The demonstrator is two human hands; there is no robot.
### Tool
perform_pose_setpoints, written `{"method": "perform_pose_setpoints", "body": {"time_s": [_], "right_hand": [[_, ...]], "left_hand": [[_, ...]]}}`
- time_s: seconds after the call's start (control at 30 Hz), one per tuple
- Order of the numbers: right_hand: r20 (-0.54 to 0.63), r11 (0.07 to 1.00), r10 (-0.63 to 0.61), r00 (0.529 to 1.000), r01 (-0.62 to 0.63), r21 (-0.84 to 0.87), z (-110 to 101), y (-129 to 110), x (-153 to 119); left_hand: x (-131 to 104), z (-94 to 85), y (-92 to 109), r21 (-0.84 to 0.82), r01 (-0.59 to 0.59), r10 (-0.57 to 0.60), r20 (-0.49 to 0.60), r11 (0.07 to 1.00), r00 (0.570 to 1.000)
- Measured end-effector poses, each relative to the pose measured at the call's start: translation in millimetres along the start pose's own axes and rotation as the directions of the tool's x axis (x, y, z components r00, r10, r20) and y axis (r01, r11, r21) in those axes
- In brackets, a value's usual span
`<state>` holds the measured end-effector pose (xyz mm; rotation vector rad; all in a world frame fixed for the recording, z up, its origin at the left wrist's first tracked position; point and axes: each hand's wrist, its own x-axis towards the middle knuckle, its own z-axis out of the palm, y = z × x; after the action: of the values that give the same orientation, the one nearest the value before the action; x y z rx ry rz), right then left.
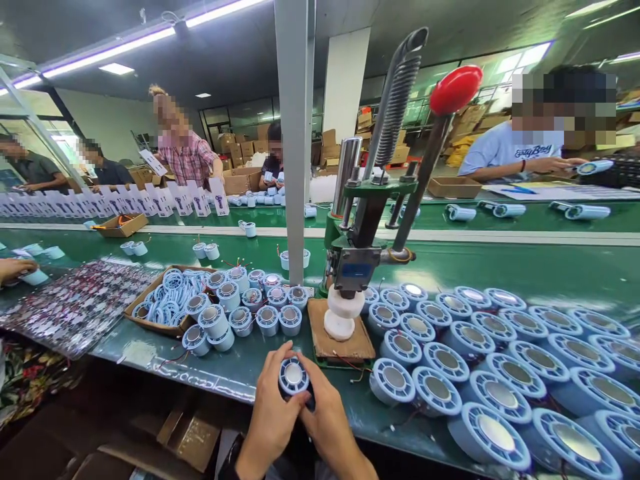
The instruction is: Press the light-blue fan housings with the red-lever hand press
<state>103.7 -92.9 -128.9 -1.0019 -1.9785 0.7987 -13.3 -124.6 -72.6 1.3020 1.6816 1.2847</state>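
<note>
Between my left hand (274,408) and my right hand (324,407) is a round light-blue part (293,376) with a silver disc in its centre. Fingers of both hands wrap round its sides, just off the table's front edge. Behind my hands stands a green hand press (356,267) with a red knob (456,90). Its white upper pad (346,304) is over a white round holder (339,325) on a brown board (320,341). Similar blue parts (393,381) stand in rows to the right, and more (267,320) are left of the press.
A carton of light-blue rings (175,297) sits left on the green table (145,360), beside a sheet of small parts (70,303). A grey post (296,133) rises behind. People work across the line; another person's hand (17,269) is at far left.
</note>
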Motion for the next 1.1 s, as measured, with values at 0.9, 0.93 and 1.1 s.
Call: {"method": "perform_pose_setpoints", "body": {"time_s": [0.9, 0.93, 1.1], "right_hand": [[-0.536, 0.954, -0.271, 0.799, 0.299, -0.037, -293.5, -169.9, 268.5], [-0.546, 0.956, -0.262, 0.796, 0.292, -0.032, -293.7, -172.4, 270.6], [-0.568, 0.966, -0.246, 0.785, 0.245, -0.078, -297.5, -195.1, 224.4]], "left_hand": [[117.6, 72.4, 55.6, -0.398, -0.12, 0.257, 0.311, 0.909, 0.915], [116.7, 72.0, 54.3, -0.389, -0.125, 0.257, 0.31, 0.913, 0.915], [111.1, 70.1, 45.4, -0.381, -0.129, 0.251, 0.293, 0.916, 0.922]]}}
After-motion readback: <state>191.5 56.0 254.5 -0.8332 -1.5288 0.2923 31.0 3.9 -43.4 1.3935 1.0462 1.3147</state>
